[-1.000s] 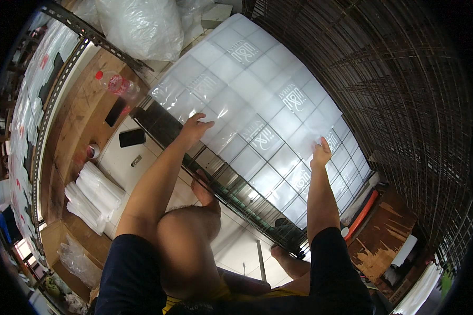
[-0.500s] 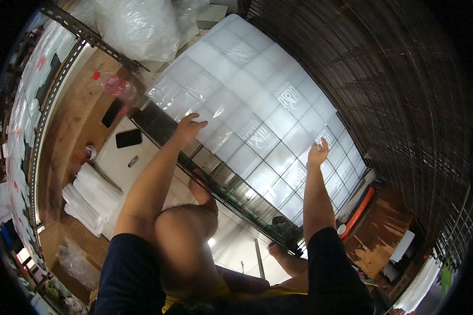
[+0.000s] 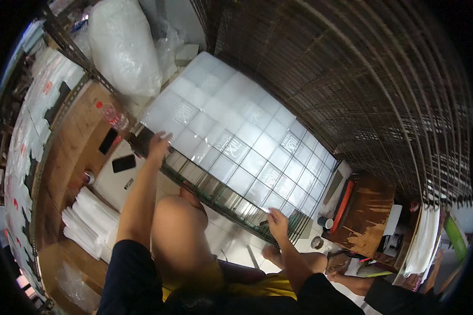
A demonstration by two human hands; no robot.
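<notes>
both arms reach forward from the lower edge toward the near rim of the wire grid rack [image 3: 231,205], the one landmark here. the left hand [image 3: 159,144] is at the rack's near left corner, arm stretched long and nearly straight, bare below a dark short sleeve, fingers curled over the rim. the right hand [image 3: 276,222] is at the near right corner of the rack, arm straight too, fingers bent onto the rim edge. the hands are well apart, one at each end of that near rim. a bare knee rises between the arms, just short of the rim.
</notes>
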